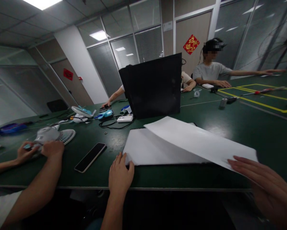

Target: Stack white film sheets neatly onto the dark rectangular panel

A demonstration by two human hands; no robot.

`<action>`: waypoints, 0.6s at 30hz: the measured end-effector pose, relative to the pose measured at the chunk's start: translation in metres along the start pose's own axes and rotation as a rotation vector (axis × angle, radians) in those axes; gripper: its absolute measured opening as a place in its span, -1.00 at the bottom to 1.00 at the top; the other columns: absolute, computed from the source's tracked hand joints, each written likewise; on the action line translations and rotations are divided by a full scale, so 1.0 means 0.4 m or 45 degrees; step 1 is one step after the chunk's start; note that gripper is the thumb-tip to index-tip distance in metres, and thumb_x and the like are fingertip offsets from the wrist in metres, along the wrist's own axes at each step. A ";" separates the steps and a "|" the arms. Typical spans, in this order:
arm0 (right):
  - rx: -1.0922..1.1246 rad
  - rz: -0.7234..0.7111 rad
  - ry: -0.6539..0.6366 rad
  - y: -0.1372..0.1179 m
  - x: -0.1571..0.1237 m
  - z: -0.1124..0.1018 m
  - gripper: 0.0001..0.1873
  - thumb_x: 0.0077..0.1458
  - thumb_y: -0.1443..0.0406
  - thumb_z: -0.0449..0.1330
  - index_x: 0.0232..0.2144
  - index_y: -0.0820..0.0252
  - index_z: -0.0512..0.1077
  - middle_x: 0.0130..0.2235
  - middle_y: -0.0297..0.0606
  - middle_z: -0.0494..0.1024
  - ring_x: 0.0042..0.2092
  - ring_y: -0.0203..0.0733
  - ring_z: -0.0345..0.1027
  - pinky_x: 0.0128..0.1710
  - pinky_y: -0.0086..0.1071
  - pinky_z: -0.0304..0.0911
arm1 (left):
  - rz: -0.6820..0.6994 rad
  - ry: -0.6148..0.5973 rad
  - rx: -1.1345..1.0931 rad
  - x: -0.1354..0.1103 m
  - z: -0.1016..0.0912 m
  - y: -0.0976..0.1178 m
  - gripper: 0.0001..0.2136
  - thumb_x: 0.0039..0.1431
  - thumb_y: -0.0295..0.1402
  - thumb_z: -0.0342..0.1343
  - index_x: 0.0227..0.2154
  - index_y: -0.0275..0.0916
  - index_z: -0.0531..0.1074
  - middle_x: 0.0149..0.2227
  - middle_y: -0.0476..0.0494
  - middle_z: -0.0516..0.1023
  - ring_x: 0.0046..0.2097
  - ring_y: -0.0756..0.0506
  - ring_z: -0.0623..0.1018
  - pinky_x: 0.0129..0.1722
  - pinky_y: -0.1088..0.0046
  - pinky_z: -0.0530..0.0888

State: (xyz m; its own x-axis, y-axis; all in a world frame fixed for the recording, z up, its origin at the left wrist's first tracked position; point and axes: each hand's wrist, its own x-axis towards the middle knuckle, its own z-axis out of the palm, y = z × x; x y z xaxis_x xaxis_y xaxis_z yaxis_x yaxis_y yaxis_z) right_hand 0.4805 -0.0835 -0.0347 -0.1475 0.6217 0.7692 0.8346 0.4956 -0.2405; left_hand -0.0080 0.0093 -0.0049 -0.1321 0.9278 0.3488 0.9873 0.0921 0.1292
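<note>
A thin dark-edged board or folder (pixel 167 164) lies flat on the green table, its top covered by white paper (pixel 145 145). At its near left corner rests my left hand (pixel 120 172), fingers stretched along the left side and the thumb apart at the front edge. My right hand (pixel 260 175) holds a large white sheet (pixel 201 140) by its right end, fingers on top; the thumb is hidden beneath. The sheet is lifted and curved above the board, its far left part over the white paper.
Left of my left hand lies a phone (pixel 90 157). Further left, another person's hands (pixel 52 148) hold a white fan (pixel 46 134). A tall black panel (pixel 155 86) stands behind the board. Across the table sit other people; yellow tape (pixel 260 101) marks the right side.
</note>
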 end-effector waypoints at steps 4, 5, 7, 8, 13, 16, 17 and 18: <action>-0.151 0.112 -0.102 -0.018 0.071 0.069 -0.58 0.50 0.05 -0.04 0.02 -0.19 0.63 0.31 -0.30 0.41 0.28 0.23 0.32 0.21 0.29 0.37 | -0.008 -0.002 0.006 -0.001 -0.003 0.002 -0.53 0.43 -0.28 0.02 0.29 -0.37 0.49 0.38 -0.42 0.43 0.38 -0.37 0.45 0.38 0.05 0.38; -0.215 0.186 -0.122 -0.007 0.071 0.084 -0.52 0.49 0.00 -0.06 -0.04 -0.15 0.66 0.28 -0.23 0.42 0.22 0.28 0.36 0.13 0.36 0.41 | -0.008 -0.005 0.006 -0.001 -0.003 0.002 -0.53 0.43 -0.28 0.02 0.28 -0.37 0.49 0.39 -0.42 0.43 0.38 -0.38 0.45 0.38 0.05 0.38; -0.288 0.288 -0.164 0.014 0.061 0.104 -0.48 0.48 -0.04 -0.07 -0.06 -0.13 0.67 0.20 -0.16 0.46 0.09 0.26 0.45 0.00 0.34 0.49 | -0.007 -0.011 0.002 -0.001 -0.005 0.002 -0.53 0.43 -0.27 0.02 0.29 -0.37 0.49 0.39 -0.41 0.42 0.38 -0.38 0.44 0.37 0.04 0.39; -0.307 0.318 -0.191 0.020 0.054 0.109 -0.49 0.48 -0.03 -0.08 -0.02 -0.15 0.66 0.19 -0.19 0.47 0.05 0.20 0.48 -0.04 0.27 0.53 | -0.006 -0.014 0.000 -0.001 -0.005 0.002 -0.53 0.43 -0.27 0.01 0.29 -0.37 0.49 0.39 -0.41 0.42 0.38 -0.38 0.44 0.37 0.04 0.39; -0.346 0.377 -0.268 0.010 0.037 0.107 -0.51 0.50 -0.03 -0.10 0.14 -0.24 0.57 0.30 -0.42 0.43 -0.02 0.02 0.55 -0.15 0.00 0.61 | -0.013 -0.010 -0.010 -0.002 -0.003 0.001 -0.50 0.44 -0.25 0.00 0.30 -0.41 0.46 0.39 -0.42 0.42 0.39 -0.38 0.43 0.39 0.04 0.37; -0.341 0.354 -0.271 0.005 0.039 0.103 -0.49 0.49 -0.07 -0.10 0.15 -0.21 0.57 0.30 -0.41 0.44 0.01 0.06 0.55 -0.09 0.03 0.62 | -0.020 -0.006 -0.018 -0.001 0.001 -0.001 -0.45 0.44 -0.24 -0.02 0.35 -0.48 0.38 0.40 -0.44 0.42 0.40 -0.36 0.42 0.41 0.07 0.34; -0.334 0.339 -0.282 0.005 0.041 0.103 -0.49 0.49 -0.06 -0.10 0.15 -0.20 0.57 0.30 -0.41 0.44 0.02 0.06 0.55 -0.06 0.04 0.61 | -0.023 -0.008 -0.019 -0.001 0.002 -0.002 -0.44 0.44 -0.24 -0.03 0.36 -0.51 0.36 0.39 -0.44 0.42 0.41 -0.36 0.41 0.42 0.08 0.33; -0.325 0.321 -0.297 0.006 0.042 0.102 -0.50 0.50 -0.04 -0.10 0.16 -0.20 0.56 0.30 -0.40 0.44 0.04 0.07 0.54 -0.03 0.06 0.61 | -0.026 -0.010 -0.019 -0.001 0.002 -0.002 -0.43 0.44 -0.24 -0.04 0.37 -0.52 0.35 0.39 -0.45 0.42 0.41 -0.35 0.41 0.42 0.08 0.33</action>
State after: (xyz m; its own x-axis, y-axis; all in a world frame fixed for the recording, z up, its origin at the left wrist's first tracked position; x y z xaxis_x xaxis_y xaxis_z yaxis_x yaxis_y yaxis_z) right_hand 0.4584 -0.0470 -0.0466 -0.0136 0.8391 0.5438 0.9602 0.1627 -0.2271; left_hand -0.0086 0.0091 -0.0060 -0.1512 0.9288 0.3384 0.9830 0.1053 0.1502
